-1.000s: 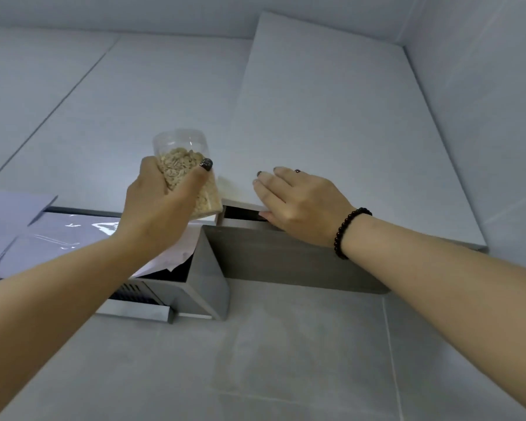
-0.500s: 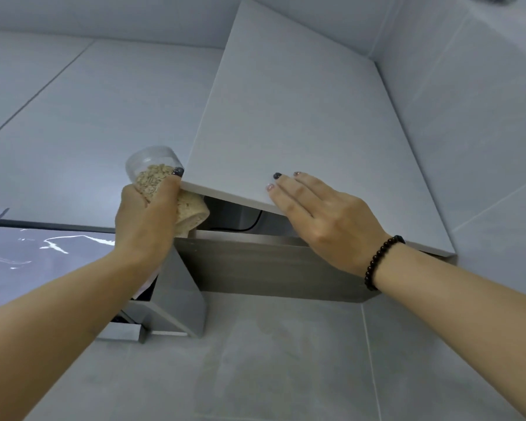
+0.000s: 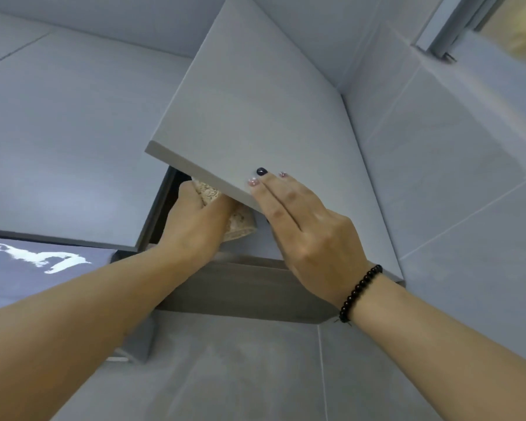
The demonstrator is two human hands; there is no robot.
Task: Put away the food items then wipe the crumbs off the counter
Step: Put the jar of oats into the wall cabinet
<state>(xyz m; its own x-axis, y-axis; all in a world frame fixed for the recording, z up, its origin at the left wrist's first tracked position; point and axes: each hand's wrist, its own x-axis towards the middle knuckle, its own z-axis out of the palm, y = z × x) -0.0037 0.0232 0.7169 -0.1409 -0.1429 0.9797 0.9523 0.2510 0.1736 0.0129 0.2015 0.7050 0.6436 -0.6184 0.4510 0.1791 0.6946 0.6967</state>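
Grey wall cabinets fill the view from below, tiled wall [image 3: 456,165] to the right; we look steeply upward. Far left, a glossy dark panel [image 3: 28,268] with white glare sits under the closed door [image 3: 73,147]; beside it the cabinet's dark opening shows at the frame edge. Our left hand [image 3: 195,229] reaches up into that gap, fingers wrapped round the jar [image 3: 237,220]; the jar is clear, filled with pale oat-like flakes, its top hidden behind the open door [image 3: 255,101], its base just above the cabinet's lower lip [image 3: 249,287]; whether it rests on a shelf we cannot tell. Our right hand [image 3: 304,229] lies flat on the open door's lower edge, fingers straight and together, fingertips [image 3: 261,173] on its face, gripping nothing; the door is swung outward, tilted over the jar. Bead bracelet [image 3: 359,293] on the right wrist. Upper right, a window frame [image 3: 450,28], blurred.
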